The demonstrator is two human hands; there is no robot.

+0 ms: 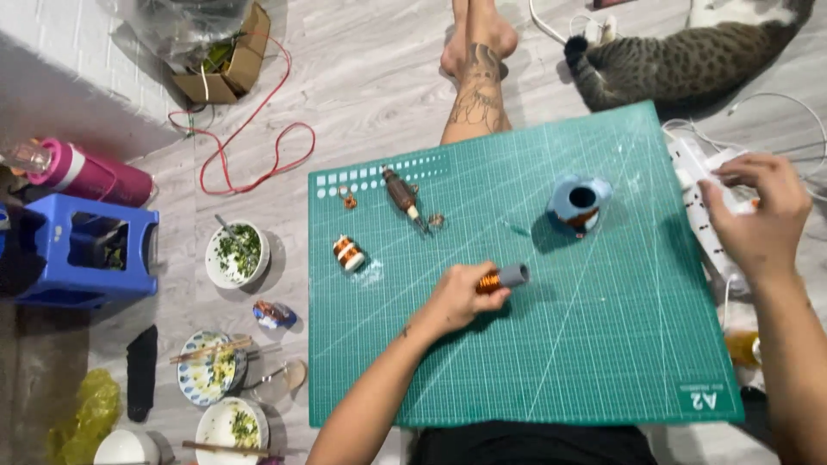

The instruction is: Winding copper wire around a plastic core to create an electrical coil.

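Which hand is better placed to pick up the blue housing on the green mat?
Probably the right hand: it touches the white power strip near the blue housing, while the left hand already grips a copper coil.

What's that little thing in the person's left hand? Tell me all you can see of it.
The small cylinder has a grey, plastic-looking end that sticks out to the right and a band of shiny copper-coloured wire wound around it. It lies roughly level, just above the green cutting mat, gripped in the left hand, which covers its other end.

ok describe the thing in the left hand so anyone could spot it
On the green cutting mat, near its middle, the left hand holds a short grey cylinder wound with copper wire. Unlike the loose spool, it has a grey end.
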